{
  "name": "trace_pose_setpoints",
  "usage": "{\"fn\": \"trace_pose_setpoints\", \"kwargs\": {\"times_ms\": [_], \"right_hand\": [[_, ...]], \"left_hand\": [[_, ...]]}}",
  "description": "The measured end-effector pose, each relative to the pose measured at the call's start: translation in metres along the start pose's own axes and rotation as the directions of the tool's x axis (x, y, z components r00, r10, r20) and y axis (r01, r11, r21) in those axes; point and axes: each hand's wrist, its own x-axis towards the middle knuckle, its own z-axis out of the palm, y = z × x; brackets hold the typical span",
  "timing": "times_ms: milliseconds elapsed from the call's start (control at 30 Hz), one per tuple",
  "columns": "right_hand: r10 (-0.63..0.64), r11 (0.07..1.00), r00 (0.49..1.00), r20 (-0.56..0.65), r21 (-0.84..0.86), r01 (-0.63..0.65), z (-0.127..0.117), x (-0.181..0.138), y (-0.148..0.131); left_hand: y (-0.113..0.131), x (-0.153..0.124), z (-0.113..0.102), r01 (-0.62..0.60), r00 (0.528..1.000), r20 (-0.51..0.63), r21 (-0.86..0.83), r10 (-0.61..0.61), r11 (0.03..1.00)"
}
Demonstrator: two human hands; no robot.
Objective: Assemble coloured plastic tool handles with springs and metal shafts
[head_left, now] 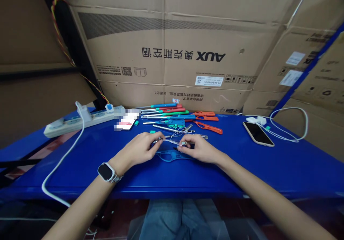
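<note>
My left hand (139,147), with a smartwatch (106,172) on its wrist, pinches one end of a thin metal tool (168,141) over the blue table (80,161). My right hand (199,147) pinches the other end, where a small metal piece shows between its fingertips. A blue plastic handle shell (169,156) lies flat on the table just below both hands. Behind the hands lies a row of tools (172,111) with blue, red and green handles, and orange handle halves (208,120) sit to their right.
A white power strip (80,120) with a plugged charger and white cable sits at the back left. A phone (258,133) with a white cable lies at the right. Another phone (126,121) lies near the strip. Cardboard boxes (174,53) wall the far edge.
</note>
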Motion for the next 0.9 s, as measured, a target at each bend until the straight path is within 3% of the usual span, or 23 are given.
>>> {"fn": "trace_pose_setpoints", "kwargs": {"times_ms": [200, 333, 500, 600, 733, 900], "right_hand": [[-0.064, 0.989, 0.997, 0.044, -0.127, 0.07, 0.006, 0.002, 0.001], [-0.08, 0.986, 0.996, 0.045, -0.14, 0.085, 0.01, 0.004, 0.001], [-0.062, 0.992, 0.997, 0.055, -0.109, 0.067, 0.014, 0.003, 0.003], [-0.052, 0.988, 0.998, 0.037, -0.144, 0.057, 0.016, 0.002, 0.002], [-0.051, 0.976, 0.998, 0.039, -0.212, 0.058, 0.017, 0.002, -0.002], [-0.044, 0.967, 0.999, 0.027, -0.25, 0.049, 0.019, 0.001, 0.001]], "left_hand": [[-0.004, -0.014, 0.006, -0.02, 1.0, 0.015, 0.048, 0.019, 0.999], [0.0, -0.018, 0.009, -0.152, 0.985, -0.063, 0.147, 0.162, 0.977], [0.016, -0.015, 0.018, -0.408, 0.885, -0.115, 0.275, 0.451, 0.871], [0.022, -0.012, 0.022, -0.477, 0.83, -0.102, 0.38, 0.548, 0.793], [0.02, -0.01, 0.023, -0.444, 0.851, -0.078, 0.423, 0.52, 0.79], [0.017, -0.005, 0.021, -0.423, 0.879, -0.061, 0.353, 0.472, 0.834]]}}
